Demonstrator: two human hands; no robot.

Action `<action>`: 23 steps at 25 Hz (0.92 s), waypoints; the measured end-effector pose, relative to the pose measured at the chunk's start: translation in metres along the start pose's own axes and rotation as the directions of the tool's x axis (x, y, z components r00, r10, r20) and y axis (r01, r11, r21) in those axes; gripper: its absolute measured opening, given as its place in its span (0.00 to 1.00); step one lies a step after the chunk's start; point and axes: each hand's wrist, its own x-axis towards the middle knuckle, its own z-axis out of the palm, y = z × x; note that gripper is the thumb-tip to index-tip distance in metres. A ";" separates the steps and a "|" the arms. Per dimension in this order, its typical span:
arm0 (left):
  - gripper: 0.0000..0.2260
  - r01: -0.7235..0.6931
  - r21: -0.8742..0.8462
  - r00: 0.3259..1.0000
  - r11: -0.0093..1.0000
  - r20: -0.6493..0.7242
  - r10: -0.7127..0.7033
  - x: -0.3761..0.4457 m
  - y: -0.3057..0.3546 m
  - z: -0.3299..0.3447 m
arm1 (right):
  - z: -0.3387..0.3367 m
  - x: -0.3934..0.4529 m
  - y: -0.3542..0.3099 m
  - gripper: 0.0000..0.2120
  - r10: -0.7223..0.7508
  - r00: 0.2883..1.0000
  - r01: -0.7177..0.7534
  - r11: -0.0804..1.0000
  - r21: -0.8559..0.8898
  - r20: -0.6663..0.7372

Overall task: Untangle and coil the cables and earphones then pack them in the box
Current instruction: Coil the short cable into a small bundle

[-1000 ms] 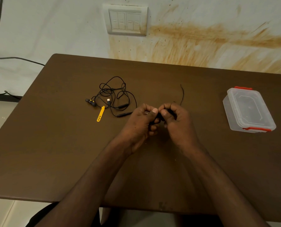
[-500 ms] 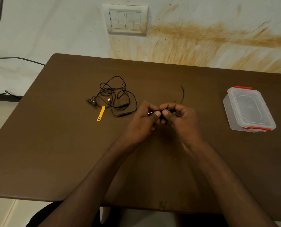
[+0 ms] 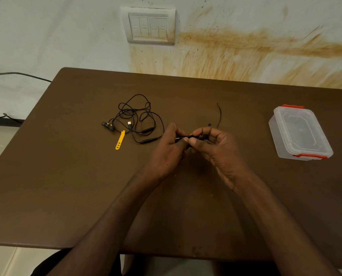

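Note:
Over the middle of the brown table [image 3: 66, 186], my left hand [image 3: 169, 152] and my right hand [image 3: 216, 150] meet and pinch a thin black cable [image 3: 219, 116] between fingertips and thumbs. Most of that cable is hidden inside the hands; one loose end curves away behind my right hand. A tangled heap of black earphones [image 3: 134, 120] with yellow-marked buds and a white plug lies to the left of my hands. A yellow strap [image 3: 120, 140] rests beside the heap. A clear plastic box [image 3: 299, 132] with red clips stands closed at the right.
A stained wall with a white switch plate [image 3: 151, 25] rises behind the table. A dark wire [image 3: 16, 74] runs along the wall at the left. The table's near edge crosses just above my lap.
My hands have shifted slightly apart and the right hand has turned palm inward, drawing a short stretch of the cable out between the fingertips. The earphone heap and the box stayed put.

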 end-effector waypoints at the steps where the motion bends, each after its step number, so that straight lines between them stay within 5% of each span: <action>1: 0.01 0.003 -0.014 1.000 1.000 0.005 -0.003 0.000 0.001 0.000 | 0.001 0.000 0.000 0.06 -0.006 1.000 0.006 1.000 -0.001 -0.029; 6: 0.03 -0.005 -0.030 0.999 1.000 0.045 0.006 0.001 0.003 -0.001 | -0.001 0.003 0.000 0.07 0.160 0.986 -0.136 0.939 0.317 -0.050; 12: 0.07 -0.048 -0.023 0.997 0.999 0.052 0.050 0.002 -0.003 0.002 | 0.000 0.004 0.001 0.07 0.093 0.992 -0.068 0.966 0.250 -0.088; 17: 0.02 0.144 -0.280 0.989 0.949 0.050 -0.136 0.005 0.000 -0.001 | -0.001 0.006 0.002 0.08 0.103 0.992 -0.076 0.944 0.320 -0.068; 23: 0.03 0.259 -0.237 0.964 0.936 0.013 -0.264 0.007 -0.005 -0.011 | -0.002 0.003 0.005 0.10 0.034 0.999 -0.032 0.998 0.048 -0.036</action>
